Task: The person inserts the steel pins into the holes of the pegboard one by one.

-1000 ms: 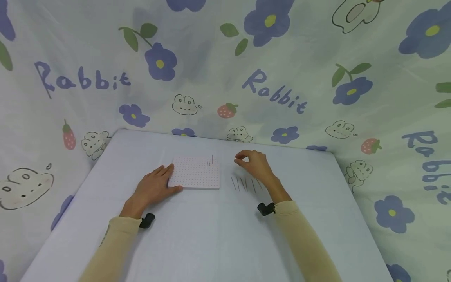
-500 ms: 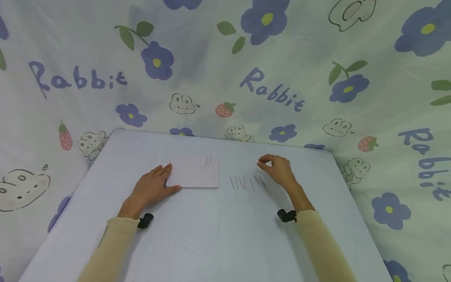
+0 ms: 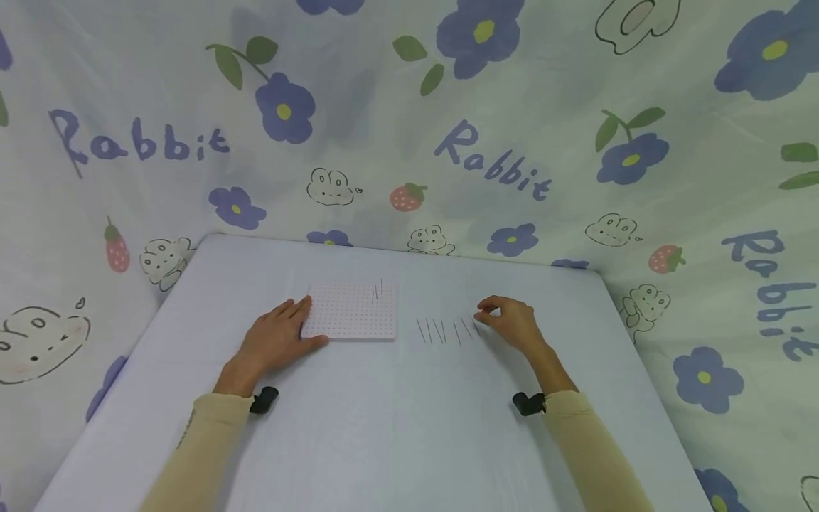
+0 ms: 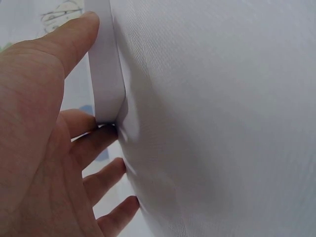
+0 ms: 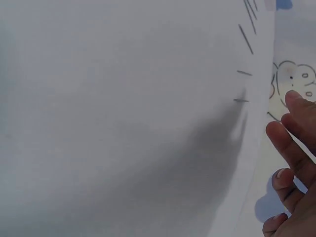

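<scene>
A flat white board (image 3: 348, 313) dotted with rows of small holes lies left of centre in the head view. Near its far right corner, several thin dark needle-like rods (image 3: 376, 291) stand up from it. My left hand (image 3: 274, 345) is spread against the board's left side, with its thumb along the near edge. To the right, several similar rods (image 3: 439, 331) lie in a slanted row on the table. My right hand (image 3: 512, 323) hovers at the right end of that row, thumb and index tips close together over the top of the last rod (image 3: 477, 328); nothing shows between them.
The table (image 3: 397, 427) has a white cover. Behind and beside it hangs a cloth backdrop (image 3: 358, 121) printed with flowers and rabbits. A small black wrist camera (image 3: 528, 404) sits at the right cuff, another (image 3: 264, 400) at the left.
My right hand has moved right from beside the board, then down toward the near side, to the last rod in the row. My left hand stays against the board.
</scene>
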The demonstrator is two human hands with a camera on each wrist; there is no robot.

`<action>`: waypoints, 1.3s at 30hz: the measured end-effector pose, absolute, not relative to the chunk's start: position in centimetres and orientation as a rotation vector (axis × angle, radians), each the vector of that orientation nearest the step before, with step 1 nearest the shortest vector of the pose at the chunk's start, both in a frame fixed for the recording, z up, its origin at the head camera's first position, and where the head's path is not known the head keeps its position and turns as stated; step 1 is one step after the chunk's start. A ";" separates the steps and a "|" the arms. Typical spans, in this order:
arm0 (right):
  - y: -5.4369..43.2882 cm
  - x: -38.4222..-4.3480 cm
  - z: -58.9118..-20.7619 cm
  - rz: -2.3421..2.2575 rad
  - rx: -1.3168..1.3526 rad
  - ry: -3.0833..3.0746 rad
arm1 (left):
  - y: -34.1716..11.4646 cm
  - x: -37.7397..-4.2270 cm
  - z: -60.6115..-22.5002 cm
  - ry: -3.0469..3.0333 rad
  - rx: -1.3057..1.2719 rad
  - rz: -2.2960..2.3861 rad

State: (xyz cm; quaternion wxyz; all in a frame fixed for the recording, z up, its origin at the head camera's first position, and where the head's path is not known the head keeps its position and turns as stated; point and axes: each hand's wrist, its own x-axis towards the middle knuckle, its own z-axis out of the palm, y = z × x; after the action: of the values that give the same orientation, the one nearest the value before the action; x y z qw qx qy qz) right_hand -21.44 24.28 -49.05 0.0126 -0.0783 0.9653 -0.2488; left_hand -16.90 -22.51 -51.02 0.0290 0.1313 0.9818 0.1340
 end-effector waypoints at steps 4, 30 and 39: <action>24.4 -21.2 -49.8 -0.761 -0.223 2.996 | -22.5 -16.9 -50.9 3.027 0.401 0.417; 24.6 -21.4 -52.1 -0.799 -0.129 2.895 | -22.4 -16.7 -50.7 3.021 0.389 0.410; 24.5 -21.7 -52.0 -0.755 -0.140 2.904 | -22.4 -16.9 -50.9 3.009 0.371 0.415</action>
State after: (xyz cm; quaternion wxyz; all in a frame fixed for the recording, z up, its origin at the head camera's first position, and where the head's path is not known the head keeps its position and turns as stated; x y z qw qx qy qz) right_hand -21.73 24.49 -52.00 0.0689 -0.0464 0.9645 -0.2506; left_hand -16.87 -22.38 -50.86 0.0408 0.1211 0.9825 0.1356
